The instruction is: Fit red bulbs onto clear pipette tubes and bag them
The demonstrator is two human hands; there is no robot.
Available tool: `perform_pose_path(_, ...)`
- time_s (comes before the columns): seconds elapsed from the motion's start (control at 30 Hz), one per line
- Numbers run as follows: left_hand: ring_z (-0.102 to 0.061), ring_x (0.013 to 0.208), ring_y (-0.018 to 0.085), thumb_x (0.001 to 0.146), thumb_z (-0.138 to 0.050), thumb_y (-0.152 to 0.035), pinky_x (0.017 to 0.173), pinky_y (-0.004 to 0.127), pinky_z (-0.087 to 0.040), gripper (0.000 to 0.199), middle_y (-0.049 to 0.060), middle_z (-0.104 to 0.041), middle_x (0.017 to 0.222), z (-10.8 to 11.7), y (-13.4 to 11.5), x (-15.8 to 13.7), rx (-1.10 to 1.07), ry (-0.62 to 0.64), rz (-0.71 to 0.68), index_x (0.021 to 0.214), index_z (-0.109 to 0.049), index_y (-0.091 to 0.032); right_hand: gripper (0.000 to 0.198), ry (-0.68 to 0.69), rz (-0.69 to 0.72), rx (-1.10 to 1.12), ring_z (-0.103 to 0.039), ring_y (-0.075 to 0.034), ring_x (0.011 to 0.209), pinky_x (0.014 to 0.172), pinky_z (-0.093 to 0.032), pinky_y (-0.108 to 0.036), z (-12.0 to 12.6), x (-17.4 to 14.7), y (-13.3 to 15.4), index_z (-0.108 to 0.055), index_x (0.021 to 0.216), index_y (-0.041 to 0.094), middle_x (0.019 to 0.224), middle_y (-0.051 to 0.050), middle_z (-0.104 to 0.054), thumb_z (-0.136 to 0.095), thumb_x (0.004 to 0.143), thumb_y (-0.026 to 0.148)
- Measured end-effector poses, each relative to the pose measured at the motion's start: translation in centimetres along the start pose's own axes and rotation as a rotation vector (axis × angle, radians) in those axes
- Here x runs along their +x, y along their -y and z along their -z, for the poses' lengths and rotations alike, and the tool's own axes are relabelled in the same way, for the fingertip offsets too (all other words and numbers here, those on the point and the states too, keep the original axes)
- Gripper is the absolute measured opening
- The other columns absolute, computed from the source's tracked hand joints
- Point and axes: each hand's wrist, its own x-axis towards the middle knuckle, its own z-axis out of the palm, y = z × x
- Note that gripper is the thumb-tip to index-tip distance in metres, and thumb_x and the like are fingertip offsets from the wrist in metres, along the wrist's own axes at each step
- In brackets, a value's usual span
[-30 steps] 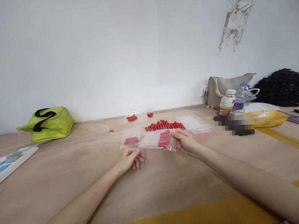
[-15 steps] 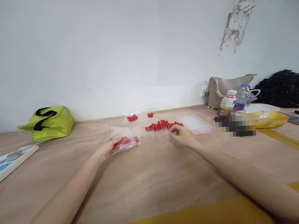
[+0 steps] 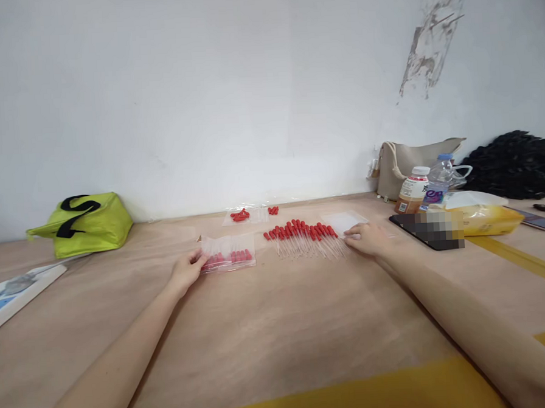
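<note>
Head view: left hand at filled bags, right hand at a stack of clear bags.

Past a white power strip and a lime-green bag, the left fingers sit close together at the left edge of the filled bags, which lie side by side with red bulbs showing through; whether they pinch the plastic, I cannot tell. Behind, a small bag with red bulbs lies near the wall. Rightward, loose red-topped droppers fan out on brown paper, thin stems toward the person. Next, the right hand's slightly bent fingers reach over the stack's near part; their grip is unclear. Beside that wrist lies a dark flat object, partly blurred, then two bottles and a yellow packet.
</note>
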Motion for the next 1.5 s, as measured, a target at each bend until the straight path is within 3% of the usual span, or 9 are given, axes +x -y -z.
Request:
perform_pose_path(0.13,-0.055,0.103,0.025,0.072,-0.059,-0.031,0.090,0.035,-0.041,0.043,0.012,-0.057,0.115,-0.1,0.4,0.0,0.137,0.013,-0.065,0.111,-0.057,-0.014,0.028,-0.134,0.036,-0.001,-0.057,-0.022,0.081,0.067,-0.040,-0.031,-0.3,-0.2,0.3,-0.070,0.078,0.024,0.087,-0.004,-0.066,-0.045,0.077,0.036)
perform_pose_path(0.33,-0.046,0.112,0.029,0.076,-0.053,-0.034,0.095,0.043,-0.035,0.044,0.014,-0.054,0.118,-0.3,-0.3,-0.7,0.286,-0.058,-0.192,0.114,-0.055,-0.012,0.031,-0.690,0.016,0.210,-0.054,-0.017,0.065,0.063,-0.039,-0.028,1.5,-0.1,0.8,-0.061,0.082,0.014,0.074,-0.008,-0.062,-0.038,0.083,0.035)
perform_pose_path(0.4,-0.038,0.119,0.028,0.075,-0.054,-0.033,0.101,0.040,-0.027,0.043,0.012,-0.048,0.124,-0.6,-1.3,-1.4,0.315,-0.094,-0.295,0.113,-0.056,-0.013,0.030,-0.703,0.063,0.384,-0.051,-0.015,0.057,0.057,-0.039,-0.027,2.9,-0.8,2.5,-0.058,0.085,0.015,0.069,-0.006,-0.060,-0.038,0.083,0.037)
perform_pose_path(0.63,-0.037,0.118,0.024,0.083,-0.046,-0.027,0.101,0.041,-0.027,0.039,0.008,-0.045,0.124,-2.0,-5.8,-6.3,0.355,-0.094,-0.946,0.121,-0.045,-0.022,0.028,0.083,0.301,1.047,-0.047,-0.009,0.051,0.050,-0.037,-0.021,5.8,-5.6,12.1,-0.053,0.076,0.020,0.072,-0.002,-0.061,-0.044,0.079,0.046)
perform_pose_path(0.8,-0.031,0.122,0.024,0.085,-0.040,-0.020,0.101,0.042,-0.027,0.045,0.007,-0.038,0.130,-2.8,-6.9,-9.2,0.283,0.033,-1.069,0.129,-0.034,-0.025,0.023,0.372,-0.140,1.478,-0.029,-0.002,0.030,0.033,-0.021,-0.016,3.2,-5.7,14.3,-0.044,0.064,0.017,0.059,0.001,-0.060,-0.045,0.078,0.036)
perform_pose_path(0.93,-0.030,0.124,0.024,0.085,-0.042,-0.022,0.102,0.043,-0.026,0.042,0.006,-0.040,0.130,-3.3,-6.7,-9.9,0.270,0.159,-1.051,0.127,-0.038,-0.025,0.022,0.473,-0.381,1.348,-0.026,-0.003,0.022,0.027,-0.014,-0.016,1.2,-5.2,13.5,-0.039,0.058,0.018,0.041,0.004,-0.051,-0.039,0.080,0.021)
perform_pose_path(1.17,-0.029,0.125,0.022,0.086,-0.044,-0.030,0.102,0.041,-0.028,0.043,0.003,-0.037,0.135,-3.5,-7.8,-11.1,0.293,0.761,-1.024,0.128,-0.038,-0.028,0.011,0.524,-0.204,1.072,-0.039,-0.008,0.024,0.027,-0.022,-0.017,0.6,-6.0,12.8,-0.044,0.075,0.019,0.039,0.006,-0.051,-0.050,0.074,0.029)
perform_pose_path(1.37,-0.034,0.123,0.021,0.086,-0.044,-0.026,0.102,0.042,-0.025,0.038,0.003,-0.042,0.132,-3.9,-7.9,-11.6,0.265,0.984,-1.008,0.124,-0.044,-0.029,0.016,0.051,0.029,0.431,-0.058,-0.017,0.068,0.059,-0.040,-0.024,1.1,-2.1,11.1,-0.057,0.079,0.017,0.069,-0.005,-0.062,-0.056,0.069,0.029)
perform_pose_path(1.5,-0.026,0.127,0.022,0.086,-0.041,-0.019,0.103,0.045,-0.021,0.038,-0.001,-0.038,0.134,-3.7,-7.6,-11.4,0.302,0.928,-1.020,0.120,-0.048,-0.032,0.024,0.010,-0.041,0.262,-0.056,-0.021,0.090,0.074,-0.040,-0.028,0.8,2.5,10.2,-0.063,0.086,0.018,0.096,-0.010,-0.060,-0.044,0.079,0.031)
